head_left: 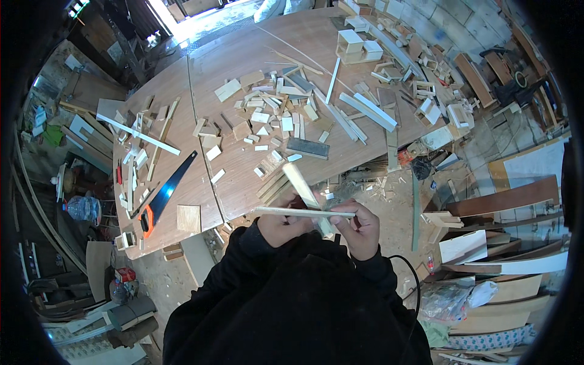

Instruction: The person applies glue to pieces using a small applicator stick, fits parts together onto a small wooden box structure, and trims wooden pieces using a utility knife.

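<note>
Close in front of my chest, a thin pale wooden strip (304,212) lies crosswise between my hands, seen nearly edge-on. My left hand (281,229) is closed around its left part, and some of those fingers are hidden behind the strip. At the other end, my right hand (361,231) grips it between thumb and fingers. A thicker pale wooden bar (298,182) slants under the strip, from the table's edge down towards my chest. Whether bar and strip are joined or only touching, I cannot tell.
Ahead stands a large brown table (243,55), heaped with wood offcuts (261,115). On its left lie an orange-handled handsaw (163,193) and a square wooden board (188,218). Small wooden boxes (359,47) stand far right. Planks (505,198) lean along the right; a black cable (417,283) hangs beside me.
</note>
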